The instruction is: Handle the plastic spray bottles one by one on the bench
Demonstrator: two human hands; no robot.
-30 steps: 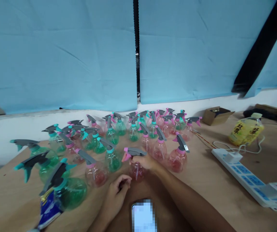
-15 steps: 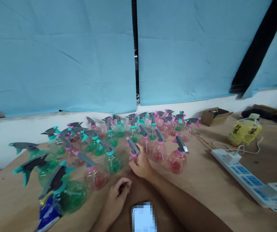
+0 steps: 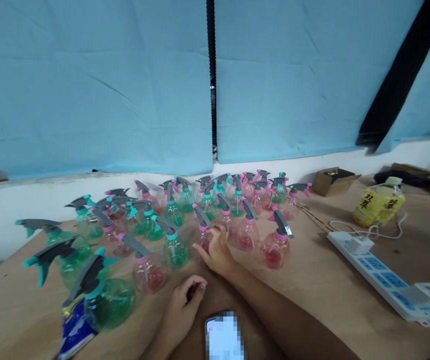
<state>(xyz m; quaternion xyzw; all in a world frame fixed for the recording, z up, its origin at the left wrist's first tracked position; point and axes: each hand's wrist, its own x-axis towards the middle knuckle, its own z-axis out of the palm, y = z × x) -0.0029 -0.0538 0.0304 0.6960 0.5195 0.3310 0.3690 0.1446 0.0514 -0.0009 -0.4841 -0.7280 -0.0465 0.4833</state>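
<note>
My right hand (image 3: 220, 255) reaches in to a pink spray bottle (image 3: 204, 237) with a grey trigger head, which stands upright on the table. Thumb and fingers are spread apart at the near right side of that bottle, partly covering it; whether they still touch it I cannot tell. My left hand (image 3: 187, 300) rests closer to me with its fingers curled toward the thumb, and nothing shows in the dark hollow between them. A green spray bottle (image 3: 176, 250) and another pink spray bottle (image 3: 150, 272) stand just beyond the left hand.
Several more pink and green spray bottles crowd the wooden table (image 3: 305, 305). A phone (image 3: 224, 335) lies near me, a blue packet (image 3: 75, 327) at left. On the right are a power strip (image 3: 376, 275), a yellow-labelled jug (image 3: 378, 202) and a cardboard box (image 3: 333, 181).
My right hand has loosened from the pink spray bottle and its fingers have spread. The bottle now stands slightly farther back and left. My left hand has barely moved.
</note>
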